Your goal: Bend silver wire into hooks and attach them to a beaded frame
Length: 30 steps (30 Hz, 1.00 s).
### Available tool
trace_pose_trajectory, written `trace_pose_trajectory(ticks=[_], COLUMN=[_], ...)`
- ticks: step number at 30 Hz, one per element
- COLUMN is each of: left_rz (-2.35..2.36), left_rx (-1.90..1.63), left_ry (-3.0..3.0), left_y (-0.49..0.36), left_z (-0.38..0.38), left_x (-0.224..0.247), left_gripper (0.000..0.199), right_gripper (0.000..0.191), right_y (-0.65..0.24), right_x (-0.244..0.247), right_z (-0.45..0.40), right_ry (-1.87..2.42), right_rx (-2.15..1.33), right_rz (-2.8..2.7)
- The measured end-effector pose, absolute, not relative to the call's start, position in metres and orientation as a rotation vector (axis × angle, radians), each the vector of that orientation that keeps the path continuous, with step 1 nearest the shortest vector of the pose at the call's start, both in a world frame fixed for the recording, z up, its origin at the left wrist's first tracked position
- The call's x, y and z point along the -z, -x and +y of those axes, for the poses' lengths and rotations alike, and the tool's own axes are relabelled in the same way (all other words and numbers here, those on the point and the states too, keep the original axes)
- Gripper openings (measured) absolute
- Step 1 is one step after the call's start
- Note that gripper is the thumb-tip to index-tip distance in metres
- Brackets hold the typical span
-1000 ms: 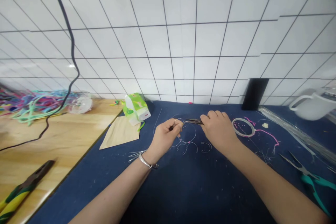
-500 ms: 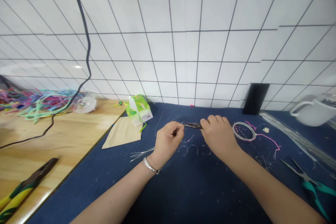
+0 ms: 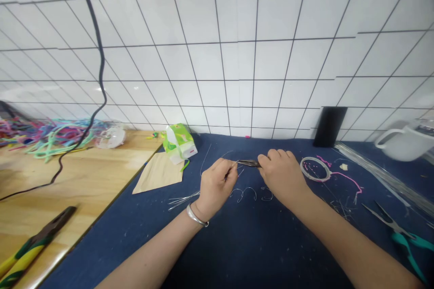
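Observation:
My left hand (image 3: 218, 184) pinches a thin wire between thumb and forefinger; most of the wire is hidden by the fingers. My right hand (image 3: 280, 172) is wrapped round a pair of pliers (image 3: 248, 162), whose narrow dark jaws point left and meet the wire at my left fingertips. The handles are covered by the right palm. Below and between the hands, several bent wire pieces (image 3: 248, 189) lie on the dark blue cloth (image 3: 237, 244). A bundle of straight wires (image 3: 183, 199) lies left of my left wrist.
Right of my right hand lie a round clear lid (image 3: 330, 174) with pink bits, teal-handled pliers (image 3: 389, 225) and long wires (image 3: 383, 176). A white mug (image 3: 403, 142) and black slab (image 3: 330, 126) stand behind. Left are a green packet (image 3: 179, 142), a wooden sheet (image 3: 158, 174) and yellow-green pliers (image 3: 37, 239).
Both hands keep their grips and stay almost in place, the plier jaws still at the left fingertips. The view has shifted very slightly.

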<state>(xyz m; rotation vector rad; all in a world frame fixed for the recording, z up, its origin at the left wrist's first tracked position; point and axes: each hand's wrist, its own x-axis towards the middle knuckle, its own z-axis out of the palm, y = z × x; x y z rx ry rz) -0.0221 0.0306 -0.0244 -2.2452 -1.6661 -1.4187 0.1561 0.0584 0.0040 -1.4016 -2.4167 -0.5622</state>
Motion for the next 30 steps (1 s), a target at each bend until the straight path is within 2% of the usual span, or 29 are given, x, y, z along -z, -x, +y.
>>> trace_pose_trajectory(ticks=[8,17,30], left_rz=[-1.681,-1.88,-1.645], left_rx=[1.441,1.646,1.556], left_ry=[2.28,2.257,2.283], left_y=[0.0225,0.0245,0.0237], left_z=[0.0299,0.0304,0.0284], left_x=[0.0211,0.0186,0.0195], left_gripper=[0.013,0.014,0.009], right_gripper=[0.015,0.017,0.015], right_y=[-0.1582,-0.1575,-0.1574], right_x=[-0.0053,-0.0107,-0.0073], right_z=[0.0588,0.0606,0.0599], right_ry=[1.375,1.384,1.37], right_rx=[0.542,0.527,0.523], right_rz=[-2.409,-2.37,-2.391])
